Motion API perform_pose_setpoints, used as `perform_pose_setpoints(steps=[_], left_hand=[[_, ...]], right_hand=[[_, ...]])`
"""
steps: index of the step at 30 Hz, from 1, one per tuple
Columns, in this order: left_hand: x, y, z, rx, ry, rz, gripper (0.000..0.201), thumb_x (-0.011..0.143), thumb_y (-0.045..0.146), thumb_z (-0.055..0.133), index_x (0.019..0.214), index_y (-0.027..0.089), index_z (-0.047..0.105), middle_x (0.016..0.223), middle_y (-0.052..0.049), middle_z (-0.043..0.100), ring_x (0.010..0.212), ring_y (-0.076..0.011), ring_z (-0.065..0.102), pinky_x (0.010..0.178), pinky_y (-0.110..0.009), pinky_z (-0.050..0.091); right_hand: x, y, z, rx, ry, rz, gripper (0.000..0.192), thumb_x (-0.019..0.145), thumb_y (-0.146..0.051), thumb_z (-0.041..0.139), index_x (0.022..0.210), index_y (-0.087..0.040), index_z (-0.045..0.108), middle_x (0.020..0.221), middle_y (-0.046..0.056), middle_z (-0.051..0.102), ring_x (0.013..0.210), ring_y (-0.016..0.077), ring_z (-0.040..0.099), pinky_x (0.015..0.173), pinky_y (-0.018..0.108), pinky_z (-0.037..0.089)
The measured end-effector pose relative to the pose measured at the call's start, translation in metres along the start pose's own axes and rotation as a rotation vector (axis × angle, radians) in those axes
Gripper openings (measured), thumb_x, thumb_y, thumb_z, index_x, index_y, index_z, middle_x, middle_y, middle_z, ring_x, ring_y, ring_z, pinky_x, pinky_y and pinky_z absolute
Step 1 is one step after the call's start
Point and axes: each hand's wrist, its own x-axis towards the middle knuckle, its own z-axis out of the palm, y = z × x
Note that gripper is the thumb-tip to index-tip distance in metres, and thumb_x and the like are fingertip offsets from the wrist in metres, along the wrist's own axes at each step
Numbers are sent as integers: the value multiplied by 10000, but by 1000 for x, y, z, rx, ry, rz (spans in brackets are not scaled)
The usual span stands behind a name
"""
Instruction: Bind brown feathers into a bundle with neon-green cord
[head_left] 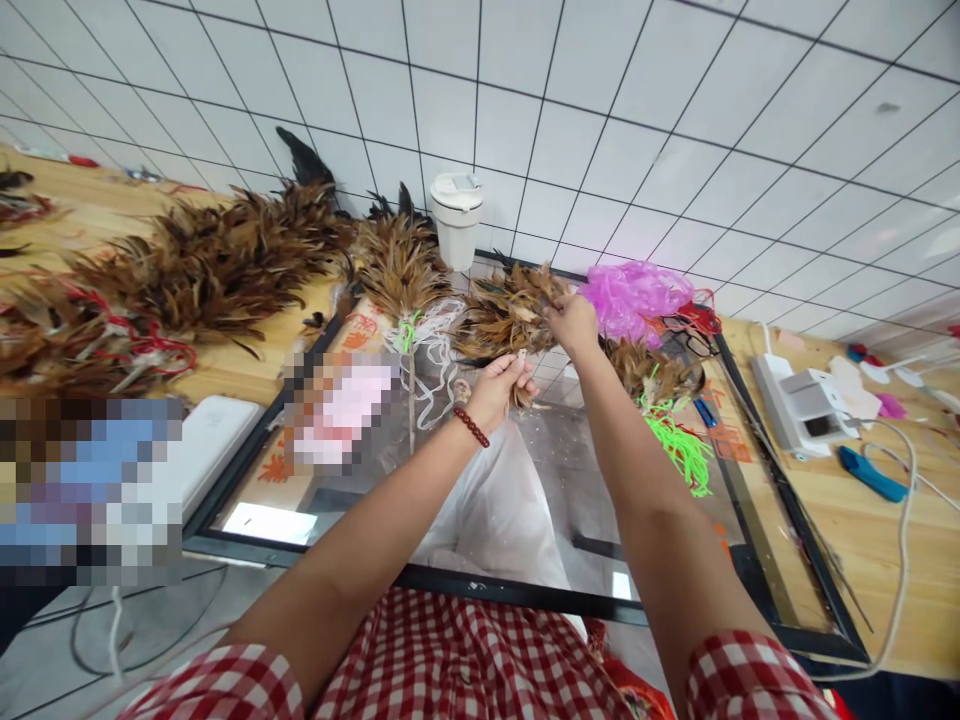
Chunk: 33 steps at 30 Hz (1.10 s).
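Over the framed glass panel (592, 420), my left hand (504, 388) is closed in a pinch on a small bunch of brown feathers (521, 392), its fingers partly hiding them. My right hand (574, 322) reaches to the edge of a loose pile of brown feathers (502, 305), fingertips closed on feathers there. Left of the pile, a feather duster head (401, 265) on a thin stick (412, 400) is bound with green string (407, 330), with white ribbon (433, 370) beside it. To the right lies another feather bundle (649, 368) next to bright green strings (682, 450).
A white lidded cup (456, 220) stands against the tiled wall (525, 100). Pink plastic (637, 298) lies behind my right hand. Long feather bundles (225, 260) cover the left table. On the right are a power strip (787, 405), a cable (906, 560) and a blue cutter (871, 474).
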Motion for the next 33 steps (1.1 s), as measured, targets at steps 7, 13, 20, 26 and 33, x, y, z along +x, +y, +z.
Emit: perform_pose_setpoints(steps=[7,13,20,26,33], left_hand=[[-5,-3,-1,226,-218,-13,376,702,477,731,706,130,587,524,57,455,529,-78,538,594,-221,437],[-13,-4,3,434,-481,-133,426,705,547,688,678,130,604,503,40,471,514,-87,522,551,-219,391],[-16,3,6,498,-532,-174,437,708,561,674,669,132,599,494,30,484,493,-87,517,489,-205,337],[-15,0,3,548,-558,-216,437,715,560,670,682,127,620,494,17,506,476,-80,488,472,-205,312],[-17,5,-2,295,-585,-294,385,695,486,736,674,128,597,494,53,421,507,-98,534,594,-256,444]], right_hand=[[-24,10,-10,115,181,-243,233,846,-289,497,891,-165,689,905,102,603,850,237,522,778,349,404],[-74,14,-4,-197,38,-432,295,913,-236,402,985,-168,680,941,128,605,882,249,528,795,368,341],[-87,26,-17,2,-125,-505,362,798,-242,598,1149,-165,646,1040,113,633,911,226,580,810,329,405],[-84,18,4,97,-274,-538,236,835,-280,599,1032,-203,701,922,67,680,802,179,605,726,281,434],[-68,-10,11,182,-234,-435,253,805,-272,642,1038,-196,701,818,35,708,733,162,614,718,273,445]])
